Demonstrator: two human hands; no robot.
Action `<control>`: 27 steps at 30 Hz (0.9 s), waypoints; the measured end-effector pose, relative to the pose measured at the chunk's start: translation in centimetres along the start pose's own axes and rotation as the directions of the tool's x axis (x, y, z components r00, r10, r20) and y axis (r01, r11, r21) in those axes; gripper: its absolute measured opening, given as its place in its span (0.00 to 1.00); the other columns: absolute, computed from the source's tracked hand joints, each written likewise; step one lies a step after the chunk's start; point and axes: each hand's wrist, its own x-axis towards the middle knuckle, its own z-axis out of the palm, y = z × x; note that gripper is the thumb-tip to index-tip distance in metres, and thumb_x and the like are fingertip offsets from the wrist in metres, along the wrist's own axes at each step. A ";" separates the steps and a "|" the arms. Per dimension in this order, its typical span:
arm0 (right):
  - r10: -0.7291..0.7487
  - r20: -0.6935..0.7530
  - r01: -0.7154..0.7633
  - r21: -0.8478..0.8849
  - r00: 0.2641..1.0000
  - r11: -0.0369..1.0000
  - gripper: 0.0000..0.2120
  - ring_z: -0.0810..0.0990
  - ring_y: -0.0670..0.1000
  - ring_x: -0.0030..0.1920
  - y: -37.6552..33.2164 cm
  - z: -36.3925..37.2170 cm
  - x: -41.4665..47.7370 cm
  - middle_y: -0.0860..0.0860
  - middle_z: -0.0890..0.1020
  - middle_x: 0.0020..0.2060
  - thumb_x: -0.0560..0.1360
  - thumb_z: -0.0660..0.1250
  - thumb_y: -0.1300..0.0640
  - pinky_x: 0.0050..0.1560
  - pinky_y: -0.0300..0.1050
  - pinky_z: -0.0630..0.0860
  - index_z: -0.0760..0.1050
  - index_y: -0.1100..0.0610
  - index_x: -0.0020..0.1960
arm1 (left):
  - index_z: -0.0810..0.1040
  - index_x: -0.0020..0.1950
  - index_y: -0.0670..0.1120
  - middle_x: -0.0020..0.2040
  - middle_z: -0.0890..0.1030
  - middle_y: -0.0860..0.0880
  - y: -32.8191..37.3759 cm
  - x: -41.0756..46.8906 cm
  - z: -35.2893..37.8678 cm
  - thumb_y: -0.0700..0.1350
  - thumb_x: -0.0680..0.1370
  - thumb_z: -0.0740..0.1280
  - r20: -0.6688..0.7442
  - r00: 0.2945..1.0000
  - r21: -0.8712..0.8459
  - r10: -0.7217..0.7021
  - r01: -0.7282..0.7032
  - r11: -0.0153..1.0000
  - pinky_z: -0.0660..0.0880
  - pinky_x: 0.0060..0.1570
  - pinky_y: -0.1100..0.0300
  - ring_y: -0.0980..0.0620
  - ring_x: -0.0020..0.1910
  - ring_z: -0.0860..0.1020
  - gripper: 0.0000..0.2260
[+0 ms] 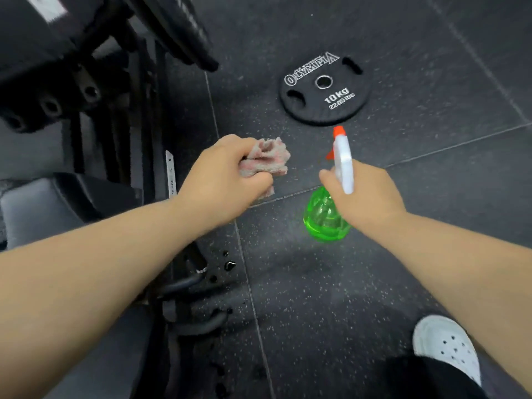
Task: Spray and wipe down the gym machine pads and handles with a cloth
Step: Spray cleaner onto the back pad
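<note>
My left hand [221, 180] grips a bunched pink-grey cloth [267, 158] over the floor, just right of the machine. My right hand [365, 194] holds a spray bottle by its neck; the white head with orange nozzle [342, 156] points away from me and the green body [324, 218] hangs below the hand. A black seat pad [57, 203] of the gym machine lies at the left, below my left forearm. Another black pad [31, 41] and the machine's frame [138, 110] fill the upper left.
A black 10 kg weight plate [324, 89] lies flat on the speckled rubber floor [331, 298] ahead of the bottle. Dark wet drops [229, 264] dot the floor beside the machine's base. My white shoe [447, 345] shows at the lower right.
</note>
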 end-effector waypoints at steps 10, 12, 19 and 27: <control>0.114 -0.172 -0.111 0.025 0.979 0.994 0.18 0.73 0.56 0.36 2.1 -13.5 1.9 0.49 0.73 0.28 0.77 0.61 0.47 0.32 0.48 0.63 0.65 0.54 0.32 | 0.72 0.40 0.55 0.45 0.76 0.53 12.5 10.4 -1.5 0.46 0.76 0.62 0.196 0.959 0.130 0.205 -0.233 0.964 0.68 0.43 0.63 0.57 0.46 0.74 0.06; 0.160 -0.183 -0.153 0.051 0.970 0.987 0.17 0.72 0.54 0.34 3.4 -14.7 2.3 0.48 0.73 0.29 0.77 0.62 0.47 0.33 0.48 0.62 0.66 0.53 0.33 | 0.73 0.42 0.51 0.44 0.76 0.51 14.1 12.4 -0.4 0.44 0.78 0.60 0.207 0.957 0.163 0.205 -0.240 0.957 0.67 0.42 0.60 0.52 0.45 0.74 0.07; 0.236 -0.153 -0.226 0.081 0.960 0.971 0.19 0.73 0.49 0.31 6.7 -18.7 2.3 0.50 0.74 0.27 0.76 0.62 0.46 0.29 0.43 0.63 0.67 0.55 0.31 | 0.73 0.46 0.47 0.45 0.74 0.51 17.3 16.3 1.2 0.45 0.81 0.58 0.326 0.921 0.234 0.211 -0.295 0.926 0.67 0.44 0.67 0.57 0.45 0.72 0.07; 0.310 -0.208 -0.294 0.105 0.928 0.950 0.16 0.74 0.50 0.32 9.8 -20.8 1.4 0.50 0.76 0.27 0.77 0.62 0.45 0.31 0.41 0.66 0.75 0.56 0.38 | 0.71 0.44 0.51 0.44 0.74 0.50 18.9 22.0 5.0 0.52 0.82 0.57 0.413 0.880 0.260 0.234 -0.360 0.896 0.70 0.43 0.54 0.50 0.43 0.75 0.10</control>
